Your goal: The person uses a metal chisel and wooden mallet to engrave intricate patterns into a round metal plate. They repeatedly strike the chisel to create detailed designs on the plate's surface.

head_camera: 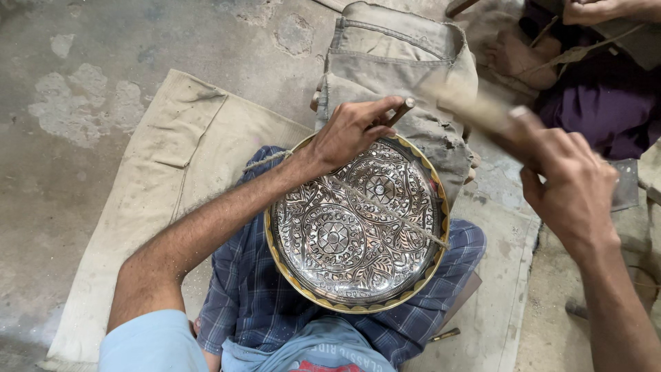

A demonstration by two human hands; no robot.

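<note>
A round engraved metal plate with a brass-coloured rim rests on my lap, over blue checked cloth. My left hand sits at the plate's upper edge and pinches a thin metal chisel, tip down towards the plate. My right hand is raised to the right of the plate and grips a wooden-handled hammer, which is blurred with motion. A thin cord runs diagonally across the plate's face.
A tan cloth covers the concrete floor under me. A folded grey-beige bag lies just beyond the plate. Another person in dark purple clothing sits at the upper right. A small metal tool lies near my right knee.
</note>
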